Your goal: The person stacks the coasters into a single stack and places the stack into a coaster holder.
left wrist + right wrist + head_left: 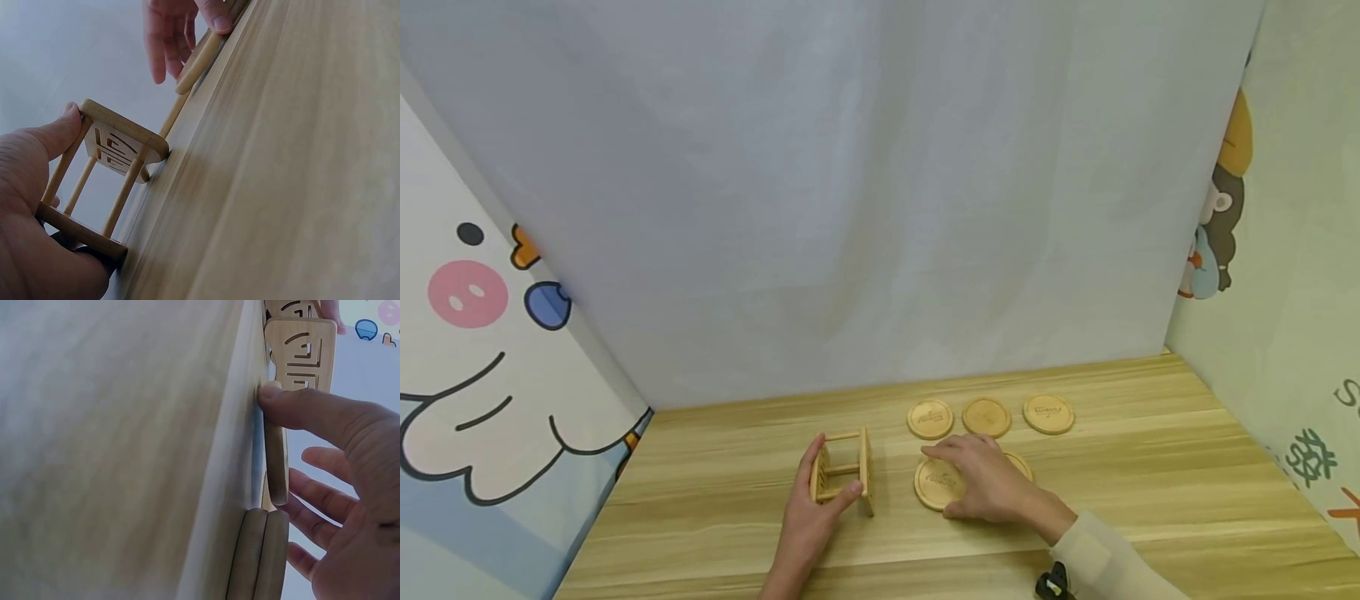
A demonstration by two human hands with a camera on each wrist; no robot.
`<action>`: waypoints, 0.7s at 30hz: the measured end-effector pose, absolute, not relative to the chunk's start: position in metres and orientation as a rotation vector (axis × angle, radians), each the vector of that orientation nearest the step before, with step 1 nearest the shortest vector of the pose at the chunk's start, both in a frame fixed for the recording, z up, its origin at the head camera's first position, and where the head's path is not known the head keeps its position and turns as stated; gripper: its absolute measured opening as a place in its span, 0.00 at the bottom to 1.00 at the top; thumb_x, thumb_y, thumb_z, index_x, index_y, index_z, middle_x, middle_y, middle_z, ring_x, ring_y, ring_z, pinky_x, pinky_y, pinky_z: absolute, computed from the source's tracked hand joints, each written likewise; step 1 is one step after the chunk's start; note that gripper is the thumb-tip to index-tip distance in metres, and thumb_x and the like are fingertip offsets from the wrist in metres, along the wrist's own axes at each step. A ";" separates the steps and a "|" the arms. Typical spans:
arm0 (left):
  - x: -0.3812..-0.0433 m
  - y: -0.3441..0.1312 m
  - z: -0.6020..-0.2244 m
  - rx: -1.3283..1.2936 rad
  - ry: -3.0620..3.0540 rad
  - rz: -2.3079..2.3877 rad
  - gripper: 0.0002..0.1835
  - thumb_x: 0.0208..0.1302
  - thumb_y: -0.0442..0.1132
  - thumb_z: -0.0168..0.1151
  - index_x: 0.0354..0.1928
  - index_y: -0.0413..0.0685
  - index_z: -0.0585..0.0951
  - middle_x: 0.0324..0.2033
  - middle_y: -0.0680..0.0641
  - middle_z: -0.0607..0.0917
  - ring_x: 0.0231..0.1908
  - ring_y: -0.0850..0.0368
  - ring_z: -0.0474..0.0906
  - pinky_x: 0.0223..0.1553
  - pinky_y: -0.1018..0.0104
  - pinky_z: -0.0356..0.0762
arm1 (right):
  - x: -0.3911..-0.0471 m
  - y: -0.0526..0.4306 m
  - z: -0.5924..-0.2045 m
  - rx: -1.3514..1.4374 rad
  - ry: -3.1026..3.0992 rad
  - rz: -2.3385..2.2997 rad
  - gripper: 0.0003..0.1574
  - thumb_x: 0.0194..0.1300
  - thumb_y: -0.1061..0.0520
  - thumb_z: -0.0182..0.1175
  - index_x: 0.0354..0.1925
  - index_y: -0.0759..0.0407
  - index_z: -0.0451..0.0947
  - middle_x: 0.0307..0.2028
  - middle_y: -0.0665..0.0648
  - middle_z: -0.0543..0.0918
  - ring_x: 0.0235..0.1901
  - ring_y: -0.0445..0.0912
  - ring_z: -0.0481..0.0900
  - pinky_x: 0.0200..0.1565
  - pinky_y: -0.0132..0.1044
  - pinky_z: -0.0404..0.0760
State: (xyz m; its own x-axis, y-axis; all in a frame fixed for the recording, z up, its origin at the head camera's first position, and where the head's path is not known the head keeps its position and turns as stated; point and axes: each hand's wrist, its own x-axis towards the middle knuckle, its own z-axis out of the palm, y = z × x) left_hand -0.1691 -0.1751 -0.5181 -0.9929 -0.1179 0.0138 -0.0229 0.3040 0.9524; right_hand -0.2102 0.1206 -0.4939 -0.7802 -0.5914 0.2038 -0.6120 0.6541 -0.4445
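My left hand (807,518) grips a small wooden coaster rack (865,467), fingers on one slotted side panel and thumb on the other. Thin rods join the two panels, and cut-out patterns show on them in the left wrist view. To the right, my right hand (996,485) pinches a round wooden coaster (937,485) by its edges, thumb at the near rim and fingers at the far one. Close under that palm lies another coaster (1021,464), partly hidden; the right wrist view shows two stacked coasters (272,556) there.
Behind the right hand, three more round coasters lie in a row: a left one (930,419), a middle one (987,417) and a right one (1048,414). A pale curtain (850,208) closes off the back of the wooden table (715,483); cartoon-printed panels stand at both sides.
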 end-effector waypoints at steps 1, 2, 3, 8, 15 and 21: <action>-0.169 -0.175 -0.518 0.134 -2.473 -1.800 0.57 0.66 0.49 0.84 0.89 0.55 0.59 0.85 0.29 0.58 0.82 0.21 0.53 0.76 0.20 0.58 | -0.210 0.121 -0.494 1.026 -2.816 0.780 0.55 0.47 0.56 0.90 0.73 0.60 0.81 0.64 0.61 0.86 0.65 0.59 0.82 0.70 0.67 0.71; -0.169 -0.175 -0.518 0.136 -2.475 -1.797 0.57 0.66 0.49 0.84 0.89 0.55 0.59 0.85 0.29 0.58 0.82 0.21 0.54 0.76 0.20 0.58 | -0.210 0.121 -0.494 1.025 -2.812 0.776 0.55 0.47 0.55 0.90 0.73 0.61 0.81 0.64 0.61 0.86 0.65 0.59 0.82 0.70 0.67 0.71; -0.169 -0.175 -0.518 0.137 -2.478 -1.795 0.57 0.66 0.49 0.84 0.89 0.56 0.59 0.85 0.30 0.58 0.82 0.20 0.54 0.76 0.20 0.58 | -0.209 0.121 -0.494 1.023 -2.809 0.770 0.55 0.47 0.55 0.90 0.73 0.61 0.81 0.64 0.61 0.86 0.64 0.59 0.82 0.70 0.67 0.72; -0.169 -0.176 -0.519 0.130 -2.482 -1.774 0.57 0.66 0.50 0.84 0.89 0.57 0.59 0.85 0.29 0.59 0.81 0.20 0.56 0.75 0.20 0.60 | -0.209 0.121 -0.493 1.008 -2.795 0.760 0.55 0.46 0.54 0.90 0.72 0.62 0.82 0.64 0.61 0.86 0.64 0.58 0.82 0.70 0.65 0.72; -0.169 -0.175 -0.520 0.120 -2.471 -1.731 0.56 0.65 0.51 0.84 0.89 0.57 0.61 0.84 0.28 0.61 0.79 0.18 0.59 0.73 0.20 0.64 | -0.209 0.122 -0.492 0.997 -2.768 0.784 0.54 0.45 0.55 0.90 0.70 0.63 0.83 0.63 0.59 0.86 0.63 0.56 0.83 0.71 0.66 0.72; -0.169 -0.175 -0.518 0.129 -2.476 -1.789 0.57 0.65 0.49 0.84 0.89 0.56 0.59 0.85 0.29 0.58 0.81 0.20 0.56 0.75 0.21 0.60 | -0.208 0.122 -0.491 0.998 -2.756 0.772 0.52 0.45 0.54 0.90 0.68 0.63 0.84 0.62 0.59 0.86 0.62 0.56 0.83 0.70 0.66 0.72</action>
